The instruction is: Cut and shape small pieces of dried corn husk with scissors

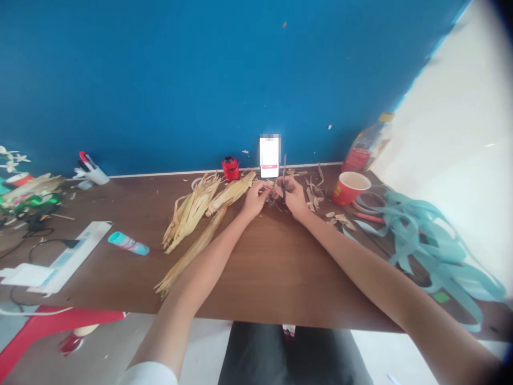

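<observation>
Near the back of the brown table, my two hands nearly meet in front of a lit phone [270, 154]. My right hand [296, 200] is closed on scissors [284, 174], their blades pointing up. My left hand [255, 199] has its fingertips pinched together; what they hold is too small and blurred to name. Dried corn husks [191, 216] lie to the left of my left hand, one piece [232, 193] reaching close to it. Small husk-like scraps [316, 197] are scattered around and to the right of my right hand.
To the right stand a red paper cup [349, 188], a bottle [368, 141] and a heap of pale teal ribbon [428, 230]. A red spool-like object [230, 168] is by the blue wall. Leftward are a blue tube [129, 243], power strip [74, 256] and pen holder [97, 175].
</observation>
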Demonstrator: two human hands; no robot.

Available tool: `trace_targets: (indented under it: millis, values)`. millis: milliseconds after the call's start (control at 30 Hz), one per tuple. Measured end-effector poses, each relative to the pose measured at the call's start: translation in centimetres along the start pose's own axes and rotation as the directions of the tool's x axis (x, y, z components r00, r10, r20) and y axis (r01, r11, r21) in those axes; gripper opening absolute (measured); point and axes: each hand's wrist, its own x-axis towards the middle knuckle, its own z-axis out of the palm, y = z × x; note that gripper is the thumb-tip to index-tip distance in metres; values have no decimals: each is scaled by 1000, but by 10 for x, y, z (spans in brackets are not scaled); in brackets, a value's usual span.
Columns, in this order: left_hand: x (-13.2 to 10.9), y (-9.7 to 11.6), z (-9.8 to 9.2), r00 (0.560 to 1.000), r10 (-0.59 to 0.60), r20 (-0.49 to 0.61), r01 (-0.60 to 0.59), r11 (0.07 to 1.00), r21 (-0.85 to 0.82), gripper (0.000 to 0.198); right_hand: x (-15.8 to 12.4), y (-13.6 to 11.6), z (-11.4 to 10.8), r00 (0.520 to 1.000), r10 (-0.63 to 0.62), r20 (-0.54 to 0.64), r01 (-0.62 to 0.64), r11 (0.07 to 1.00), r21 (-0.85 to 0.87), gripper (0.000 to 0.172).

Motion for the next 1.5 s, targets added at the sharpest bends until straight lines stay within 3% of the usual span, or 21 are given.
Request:
trace_targets:
  millis: [500,700,1333,1500]
  values:
    - [-1,7,3,996,-87,-11,82,967,-243,14,5,14,-4,992,-126,-1,124,982,-142,51]
    - [-1,4,4,976,-216,-11,198,916,-350,30,5,14,-3,992,-128,-10,124,976,-176,50]
    - [-2,4,5,970,-236,61,244,922,-302,46,7,18,-6,975,-191,-114,157,953,-258,47]
    - [-2,5,5,975,-220,43,223,935,-274,38,7,15,-6,973,-190,-130,151,953,-264,47]
